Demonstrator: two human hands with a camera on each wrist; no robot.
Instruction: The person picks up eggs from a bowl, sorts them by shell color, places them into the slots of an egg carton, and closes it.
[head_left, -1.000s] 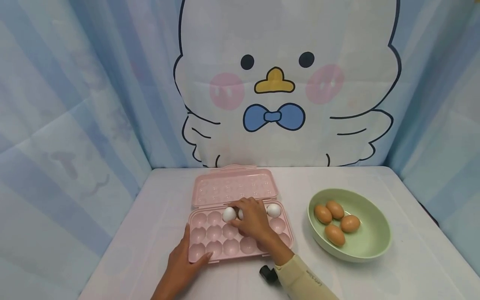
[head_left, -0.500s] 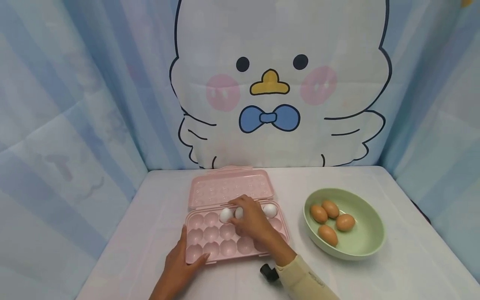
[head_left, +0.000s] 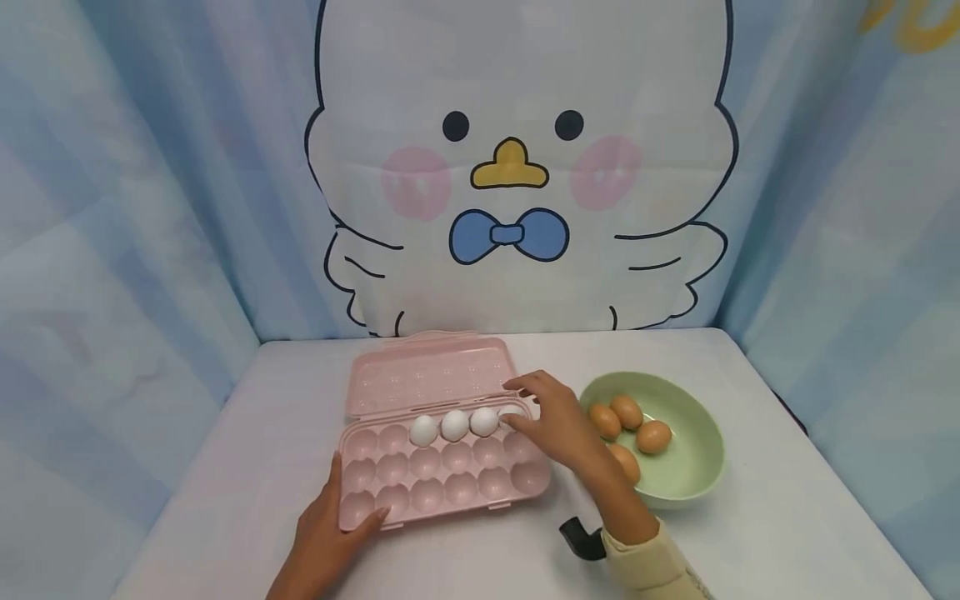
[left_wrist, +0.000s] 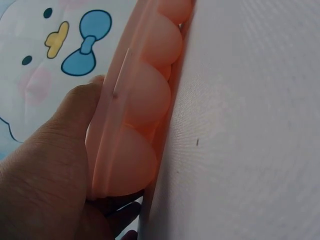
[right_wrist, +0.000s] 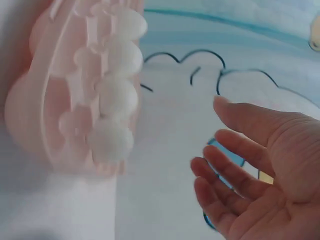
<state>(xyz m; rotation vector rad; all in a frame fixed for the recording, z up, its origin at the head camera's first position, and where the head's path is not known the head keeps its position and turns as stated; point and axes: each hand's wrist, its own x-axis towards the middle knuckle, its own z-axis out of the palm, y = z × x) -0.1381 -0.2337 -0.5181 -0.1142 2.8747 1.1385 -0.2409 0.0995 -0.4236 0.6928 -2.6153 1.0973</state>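
Note:
A pink egg carton lies on the white table with its lid folded back. Several white eggs sit side by side in its back row; the other cups hold nothing. My left hand grips the carton's left end, thumb on the front rim and fingers around the side. Above the back right corner is my right hand, its fingers loosely spread around nothing. In the right wrist view its palm shows bare, apart from the white eggs.
A green bowl with several brown eggs stands right of the carton, partly behind my right forearm. A black curved piece shows beside my right sleeve. A curtain with a cartoon bird hangs behind the table.
My right hand has let go of a white egg in the back row and moved right and up. My left hand keeps its grip on the carton. The head view has turned right.

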